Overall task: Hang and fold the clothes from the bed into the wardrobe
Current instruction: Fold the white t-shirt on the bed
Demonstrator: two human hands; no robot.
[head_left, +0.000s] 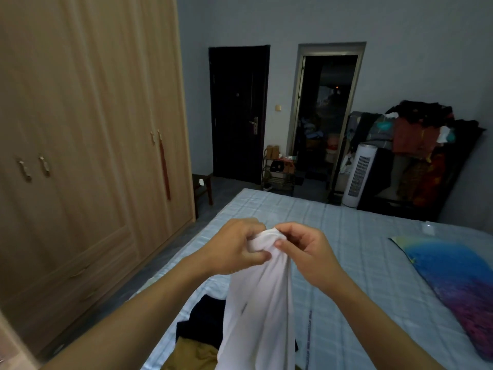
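White garment (260, 303) hangs in front of the person, above the near part of the bed (346, 249), held up by its bunched top edge. The left hand (234, 247) pinches that top edge between thumb and curled fingers, and the right hand (306, 252) pinches it just beside, thumb against the cloth; the two hands almost touch. The cloth falls straight down between the forearms. On the bed below it, at the near left, lie a dark garment (202, 321) and a tan garment (192, 353), touching each other. A colourful pillow (453, 284) lies on the right of the bed. The wardrobe (88, 129) stands on the left with its doors closed.
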